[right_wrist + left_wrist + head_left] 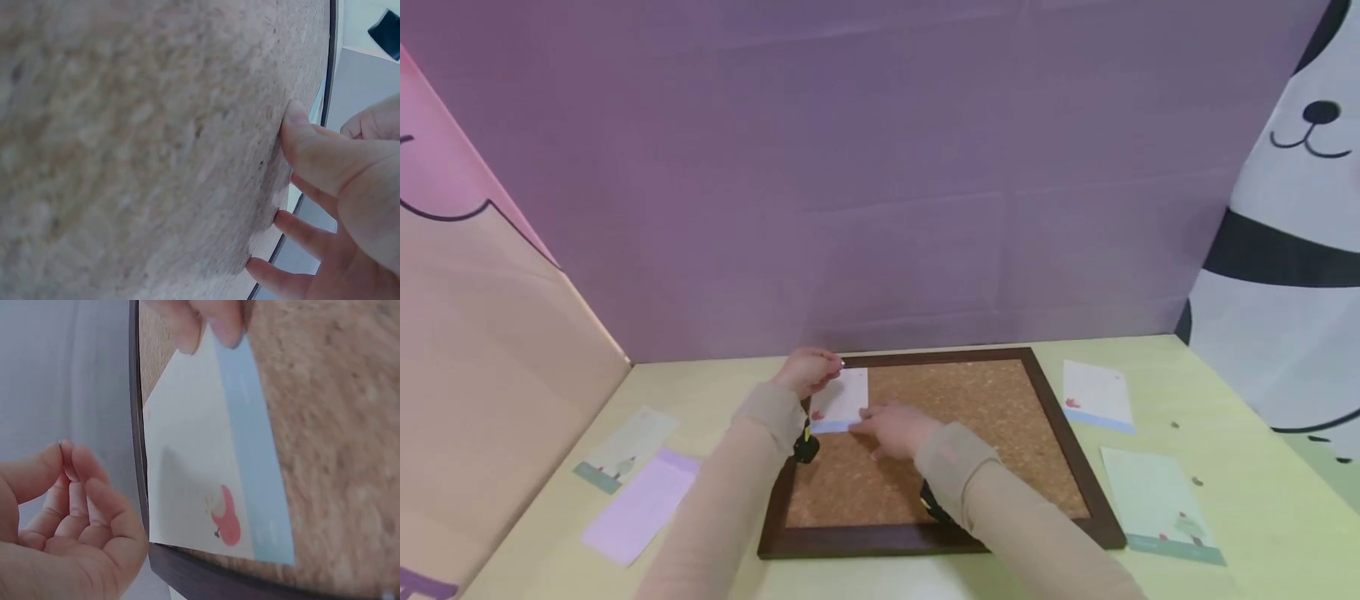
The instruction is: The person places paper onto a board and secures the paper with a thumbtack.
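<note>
A white note sheet (841,402) with a blue band and a red apple print lies in the far left corner of the cork board (955,442). My right hand (897,427) rests on the sheet's lower right corner and the cork, its fingers spread and pressing down. Above the sheet's upper left part, my left hand (808,371) pinches a tiny shiny pin-like piece (60,442) between thumb and index finger. Only the tip of that piece shows; the fingertips hide the rest. In the left wrist view, the apple (226,519) on the sheet faces up.
A dark wooden frame (1060,425) borders the cork. To its right lie another apple sheet (1097,393), a green sheet (1157,496) and two small dark bits (1197,481). On the left are a green sheet (628,446) and a purple sheet (643,508). A purple cloth (880,183) hangs behind.
</note>
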The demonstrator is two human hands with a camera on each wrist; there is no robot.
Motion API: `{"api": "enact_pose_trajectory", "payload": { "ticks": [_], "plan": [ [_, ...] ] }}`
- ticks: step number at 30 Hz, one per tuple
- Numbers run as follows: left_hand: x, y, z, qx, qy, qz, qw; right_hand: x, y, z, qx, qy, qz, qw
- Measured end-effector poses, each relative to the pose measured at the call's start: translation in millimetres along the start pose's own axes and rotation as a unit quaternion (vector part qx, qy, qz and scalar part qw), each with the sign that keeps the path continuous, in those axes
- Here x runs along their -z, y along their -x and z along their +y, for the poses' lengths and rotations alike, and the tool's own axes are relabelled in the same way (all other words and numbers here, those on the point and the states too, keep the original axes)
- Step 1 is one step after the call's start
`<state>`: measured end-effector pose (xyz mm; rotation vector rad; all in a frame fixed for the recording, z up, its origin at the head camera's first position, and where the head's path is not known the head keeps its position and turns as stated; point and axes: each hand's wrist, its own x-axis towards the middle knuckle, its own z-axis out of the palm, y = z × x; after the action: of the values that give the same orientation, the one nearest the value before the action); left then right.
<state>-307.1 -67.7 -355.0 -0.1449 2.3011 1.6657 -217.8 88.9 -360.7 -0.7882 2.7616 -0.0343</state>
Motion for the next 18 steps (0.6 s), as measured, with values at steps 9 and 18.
{"api": "enact_pose_trajectory", "payload": {
  "ticks": [9, 18],
  "plan": [
    [3.0, -56.3, -37.6, 0.003, 0.077, -0.021, 0.9968, -3, -0.4, 3, -0.015, -0.003, -0.014, 0.9998],
    [8.7, -137.0, -86.1, -0.007, 0.101, -0.029, 0.9944, -2, -2.5, 3, -0.003, 0.017, -0.012, 0.9998]
  ]
}}
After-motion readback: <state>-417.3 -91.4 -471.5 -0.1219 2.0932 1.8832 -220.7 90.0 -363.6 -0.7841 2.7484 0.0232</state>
